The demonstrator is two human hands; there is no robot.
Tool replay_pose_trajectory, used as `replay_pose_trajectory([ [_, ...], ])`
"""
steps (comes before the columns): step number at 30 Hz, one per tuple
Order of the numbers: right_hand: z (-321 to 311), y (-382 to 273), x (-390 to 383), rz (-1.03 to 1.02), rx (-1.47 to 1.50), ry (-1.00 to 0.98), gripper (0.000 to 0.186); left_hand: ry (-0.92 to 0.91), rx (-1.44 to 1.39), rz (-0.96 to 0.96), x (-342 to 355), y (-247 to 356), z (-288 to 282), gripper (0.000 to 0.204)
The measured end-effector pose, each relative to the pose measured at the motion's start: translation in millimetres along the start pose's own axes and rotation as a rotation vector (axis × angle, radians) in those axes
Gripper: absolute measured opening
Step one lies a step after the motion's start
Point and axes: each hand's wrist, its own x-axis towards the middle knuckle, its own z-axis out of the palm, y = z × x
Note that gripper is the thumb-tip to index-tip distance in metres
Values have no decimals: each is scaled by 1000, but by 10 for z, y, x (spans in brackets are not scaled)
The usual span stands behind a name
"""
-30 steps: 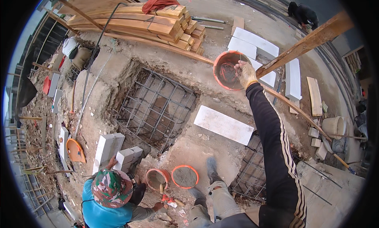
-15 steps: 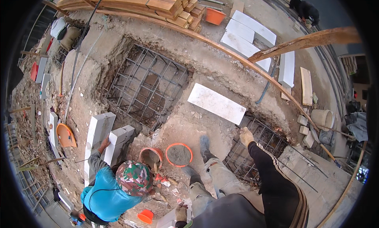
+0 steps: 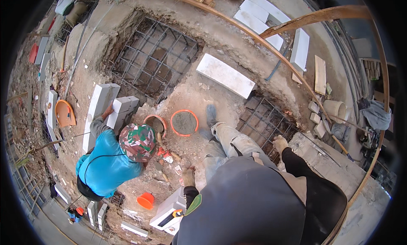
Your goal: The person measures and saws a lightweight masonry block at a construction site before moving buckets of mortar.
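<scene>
My left hand [image 3: 188, 176], in a pale work glove, hangs by my left leg with its fingers curled in and nothing visible in them. Just below it, a white block [image 3: 164, 207] bears a dark-bladed tool with an orange handle [image 3: 177, 213]. My right hand [image 3: 280, 143], also gloved, is loosely closed and holds nothing visible above the rebar grid [image 3: 265, 122] of a pit. An orange-rimmed bucket of grey mortar [image 3: 184, 122] stands ahead of my boots, beside a second bucket [image 3: 155, 125]. A long white block [image 3: 225, 75] lies farther ahead.
At left, a crouching co-worker [image 3: 101, 160] in a teal shirt and patterned hat touches upright white blocks [image 3: 123, 105]. A deep pit with a rebar cage [image 3: 157, 58] opens ahead. Trowels [image 3: 164, 175] lie between us. A curved wooden pole [image 3: 237, 22] crosses the far side.
My view has tilted downward and turned, so the site appears higher in the picture. My left hand and the block beneath it show more fully. The co-worker's hand stays on the upright blocks.
</scene>
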Motion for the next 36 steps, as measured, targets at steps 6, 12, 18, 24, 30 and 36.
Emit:
replay_pose_trajectory([
  [6,646,-310,43,-115,-350,70,12,16,-147,111,-63,-343,-342,37],
  [12,1127,-151,288,-271,-746,70,16,-35,-149,65,116,-1301,-641,33],
  [18,1558,-514,685,-396,-776,-178,17,82,-179,2,190,-1238,-539,31],
  [24,2560,-2252,1125,-332,-411,-125,43,179,-259,13,424,-591,221,29],
  [30,4823,-4339,1373,-499,-85,-417,82,174,-612,141,1066,-699,715,25],
  [36,5686,-6859,2086,-775,-49,-459,101,290,-430,-127,878,-808,2184,19],
])
